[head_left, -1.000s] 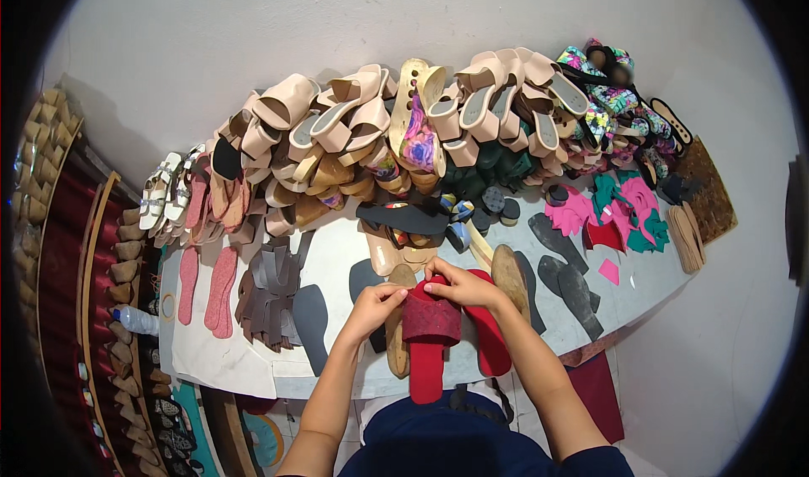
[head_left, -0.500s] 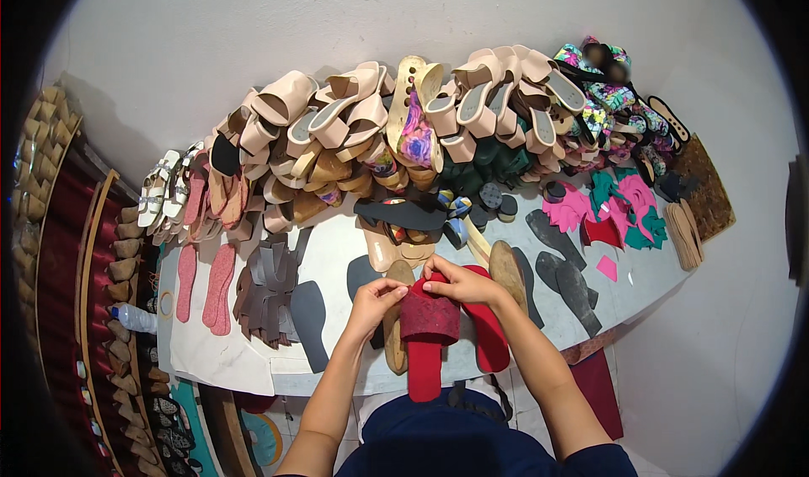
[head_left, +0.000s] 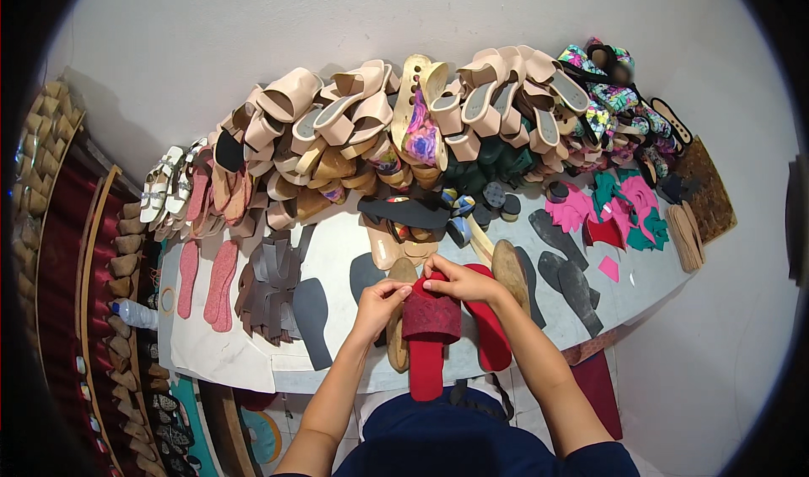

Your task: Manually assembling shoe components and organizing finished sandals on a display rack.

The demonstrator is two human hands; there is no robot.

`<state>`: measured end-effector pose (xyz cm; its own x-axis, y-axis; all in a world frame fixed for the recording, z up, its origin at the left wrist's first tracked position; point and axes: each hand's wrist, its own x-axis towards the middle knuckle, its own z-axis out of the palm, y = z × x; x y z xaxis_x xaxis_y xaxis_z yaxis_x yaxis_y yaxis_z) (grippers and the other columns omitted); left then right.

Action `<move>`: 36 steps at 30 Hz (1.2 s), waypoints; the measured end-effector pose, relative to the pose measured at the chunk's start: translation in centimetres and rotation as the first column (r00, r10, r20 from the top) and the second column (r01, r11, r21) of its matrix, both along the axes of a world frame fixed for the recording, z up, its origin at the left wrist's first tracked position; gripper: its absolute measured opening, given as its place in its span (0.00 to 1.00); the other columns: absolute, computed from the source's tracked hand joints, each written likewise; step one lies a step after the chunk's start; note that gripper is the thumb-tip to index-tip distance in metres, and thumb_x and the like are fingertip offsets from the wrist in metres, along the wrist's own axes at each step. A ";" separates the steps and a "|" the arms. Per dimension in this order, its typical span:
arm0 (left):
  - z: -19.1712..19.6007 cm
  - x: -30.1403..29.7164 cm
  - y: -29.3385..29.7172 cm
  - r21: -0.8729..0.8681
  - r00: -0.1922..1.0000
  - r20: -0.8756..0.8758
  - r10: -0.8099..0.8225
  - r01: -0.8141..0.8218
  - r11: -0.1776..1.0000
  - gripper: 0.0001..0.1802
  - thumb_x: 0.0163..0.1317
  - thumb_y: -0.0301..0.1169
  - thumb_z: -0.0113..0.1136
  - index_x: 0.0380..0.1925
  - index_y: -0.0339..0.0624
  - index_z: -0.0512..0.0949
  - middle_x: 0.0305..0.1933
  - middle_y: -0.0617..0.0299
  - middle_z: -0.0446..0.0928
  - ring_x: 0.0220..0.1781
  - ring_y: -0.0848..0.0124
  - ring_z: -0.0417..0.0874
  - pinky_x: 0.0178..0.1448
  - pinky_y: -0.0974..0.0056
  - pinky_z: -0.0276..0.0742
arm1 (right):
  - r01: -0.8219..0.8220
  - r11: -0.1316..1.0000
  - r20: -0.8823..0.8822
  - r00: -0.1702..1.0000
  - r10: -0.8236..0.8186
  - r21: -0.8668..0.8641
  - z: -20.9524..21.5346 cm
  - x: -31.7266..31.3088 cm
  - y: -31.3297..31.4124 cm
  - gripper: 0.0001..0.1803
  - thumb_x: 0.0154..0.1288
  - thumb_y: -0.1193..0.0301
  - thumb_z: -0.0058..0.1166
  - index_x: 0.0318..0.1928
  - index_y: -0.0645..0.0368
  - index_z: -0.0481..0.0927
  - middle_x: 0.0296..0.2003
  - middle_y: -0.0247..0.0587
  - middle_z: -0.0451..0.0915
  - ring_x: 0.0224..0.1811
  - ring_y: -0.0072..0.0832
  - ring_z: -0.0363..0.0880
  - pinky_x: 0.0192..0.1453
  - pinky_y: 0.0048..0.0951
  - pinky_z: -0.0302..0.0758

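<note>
The left hand is angling inward, its fingers pinching the red slipper at its far left edge. The slipper is extending over the near edge of the desk, its long axis running from the fingers toward the torso. The right hand is reaching across, its fingers gripping the far end, thumb uppermost.
</note>
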<state>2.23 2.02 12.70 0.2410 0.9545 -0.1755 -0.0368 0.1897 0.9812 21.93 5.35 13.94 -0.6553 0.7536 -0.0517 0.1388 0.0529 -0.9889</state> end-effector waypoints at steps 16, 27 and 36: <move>0.1 -1.3 0.9 0.045 0.991 -0.132 0.016 -0.011 0.999 0.09 0.57 0.29 0.52 0.32 0.35 0.77 0.29 0.63 0.76 0.32 0.78 0.76 0.35 0.75 0.72 | -0.018 0.999 -0.028 0.999 0.019 0.036 -1.4 -0.2 1.4 0.12 0.62 0.66 0.47 0.39 0.58 0.62 0.34 0.31 0.64 0.36 0.17 0.62 0.42 0.19 0.62; 4.5 -0.9 4.5 -0.124 0.675 -0.700 -0.235 0.208 0.970 0.19 0.43 0.40 0.58 0.13 0.31 0.76 0.12 0.54 0.72 0.16 0.69 0.77 0.26 0.67 0.72 | -0.057 0.998 -0.009 0.998 0.057 0.015 -1.4 -1.1 2.0 0.10 0.61 0.69 0.47 0.39 0.58 0.63 0.34 0.32 0.66 0.37 0.19 0.63 0.44 0.21 0.63; 3.4 -1.0 4.2 -0.020 0.715 -0.671 -0.196 0.247 0.969 0.13 0.41 0.34 0.56 0.15 0.31 0.77 0.13 0.53 0.74 0.18 0.68 0.77 0.28 0.67 0.72 | -0.050 0.997 0.025 0.998 0.049 0.052 -1.1 -1.1 1.9 0.11 0.60 0.69 0.48 0.38 0.58 0.61 0.32 0.32 0.63 0.36 0.20 0.61 0.44 0.21 0.62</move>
<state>1.23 6.22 16.12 0.2930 0.9042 -0.3108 0.6621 0.0426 0.7482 20.84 7.25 12.83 -0.6911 0.7222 -0.0292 0.1582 0.1117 -0.9811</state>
